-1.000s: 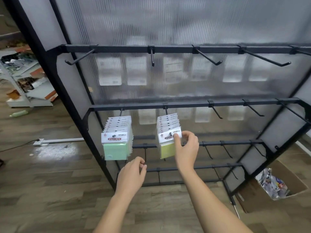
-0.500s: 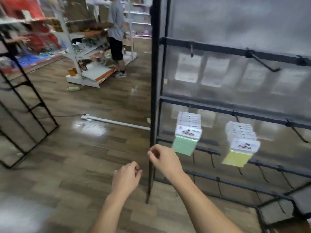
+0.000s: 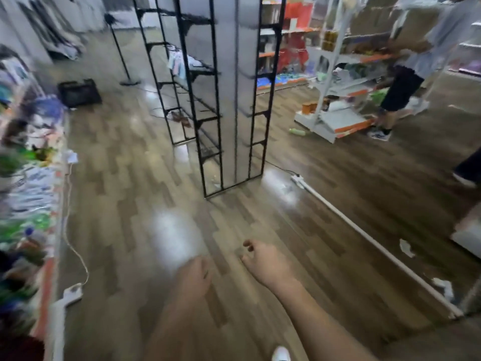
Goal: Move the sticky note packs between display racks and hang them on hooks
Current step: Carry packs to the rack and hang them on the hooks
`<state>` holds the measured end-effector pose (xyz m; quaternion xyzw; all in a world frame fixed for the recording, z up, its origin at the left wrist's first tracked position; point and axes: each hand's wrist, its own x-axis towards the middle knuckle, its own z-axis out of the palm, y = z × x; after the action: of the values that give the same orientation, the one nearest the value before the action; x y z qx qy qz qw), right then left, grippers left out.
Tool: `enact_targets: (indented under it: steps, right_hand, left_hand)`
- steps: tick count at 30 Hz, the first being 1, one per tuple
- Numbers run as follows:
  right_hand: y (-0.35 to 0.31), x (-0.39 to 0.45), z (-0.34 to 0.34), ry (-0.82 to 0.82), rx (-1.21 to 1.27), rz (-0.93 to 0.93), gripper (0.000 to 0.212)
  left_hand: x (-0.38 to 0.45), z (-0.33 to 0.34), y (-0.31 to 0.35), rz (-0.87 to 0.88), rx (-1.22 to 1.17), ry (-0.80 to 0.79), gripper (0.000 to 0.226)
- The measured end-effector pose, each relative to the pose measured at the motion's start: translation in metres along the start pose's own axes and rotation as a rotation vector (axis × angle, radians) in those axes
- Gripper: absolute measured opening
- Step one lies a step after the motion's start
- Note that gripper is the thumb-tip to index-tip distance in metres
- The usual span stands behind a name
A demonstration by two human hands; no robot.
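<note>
No sticky note packs can be made out for certain; the nearest candidate is a blurred patch of pale packets [image 3: 182,64] hanging partway up the black display rack [image 3: 208,100], well beyond both hands and above them in the picture. That rack stands upright on the wooden floor [image 3: 145,178], seen nearly edge-on, with black side frames, short cross bars and a translucent grey panel between them.

The right hand [image 3: 263,264] hangs out in front over the floor, empty, its fingers loosely curled and thumb and forefinger slightly apart. The left hand [image 3: 194,276] is just beside it, a little lower and heavily blurred; it seems to hold nothing, but how its fingers lie cannot be told. Both forearms reach up from the bottom edge, and a white shoe tip [image 3: 281,354] shows between them.

Off to the right of the hands a long white strip [image 3: 364,238] lies slanted on the floor, with scraps of white paper [image 3: 406,248] beside it. To the left, a white power strip [image 3: 73,294] with its cord lies near a low shelf of blurred colourful goods [image 3: 23,204]. Far beyond the hands to the right, a white shelving unit [image 3: 335,95] stands with a person in dark shorts [image 3: 400,92] next to it, and a green bottle [image 3: 296,131] lies on the floor at its foot. A black crate [image 3: 78,93] sits far off to the left
</note>
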<state>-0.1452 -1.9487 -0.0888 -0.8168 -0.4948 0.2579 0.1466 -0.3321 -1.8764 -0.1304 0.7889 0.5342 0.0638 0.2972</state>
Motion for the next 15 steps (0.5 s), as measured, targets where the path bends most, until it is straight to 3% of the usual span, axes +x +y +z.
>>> enact_targets:
  steps: [3, 6, 9, 15]
  right_hand:
    - [-0.024, 0.07, 0.008, -0.092, 0.016, -0.063, 0.053]
    - [-0.049, 0.145, 0.008, -0.133, -0.046, -0.143, 0.064]
    - [-0.077, 0.232, -0.004, -0.14, -0.072, -0.22, 0.064]
    - [-0.177, 0.392, -0.039, -0.117, -0.13, -0.368, 0.057]
  left_hand:
    - [0.046, -0.013, -0.024, -0.09, 0.032, -0.01, 0.009]
    - [0.111, -0.029, -0.036, -0.171, 0.038, 0.02, 0.036]
    - [0.186, -0.062, -0.029, -0.188, 0.068, 0.061, 0.048]
    - [0.311, -0.166, -0.048, -0.285, 0.074, 0.219, 0.046]
